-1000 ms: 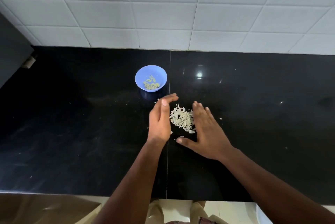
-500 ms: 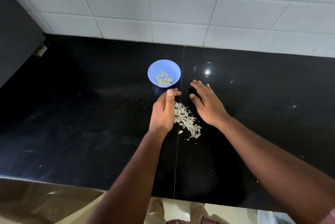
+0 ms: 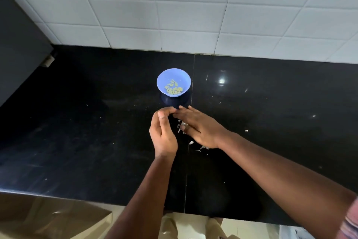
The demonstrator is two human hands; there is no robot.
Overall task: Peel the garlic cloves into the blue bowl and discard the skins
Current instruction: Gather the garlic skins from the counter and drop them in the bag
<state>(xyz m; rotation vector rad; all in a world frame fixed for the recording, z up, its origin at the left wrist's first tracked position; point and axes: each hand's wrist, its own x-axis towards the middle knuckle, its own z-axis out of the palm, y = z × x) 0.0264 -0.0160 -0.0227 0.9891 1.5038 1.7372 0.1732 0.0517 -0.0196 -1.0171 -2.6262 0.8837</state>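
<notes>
A small blue bowl [image 3: 174, 74] stands on the black counter [image 3: 96, 132] and holds several peeled garlic cloves [image 3: 173, 90]. Just in front of it my two hands meet. My left hand [image 3: 163, 134] stands on its edge, fingers curved like a wall. My right hand [image 3: 201, 128] lies flat, palm down, over the pile of garlic skins [image 3: 181, 125], and its fingertips touch the left hand's. Most of the skins are hidden beneath it; a few flakes [image 3: 191, 142] show by the wrist.
A white tiled wall [image 3: 193, 16] runs behind the counter and a dark cabinet side [image 3: 19, 45] stands at the left. One stray skin flake [image 3: 246, 131] lies to the right. The counter's front edge [image 3: 58, 197] is near my body.
My right hand has swept left over the skin pile until it meets my left hand, so the skins are now mostly covered. The camera has tilted and moved closer.
</notes>
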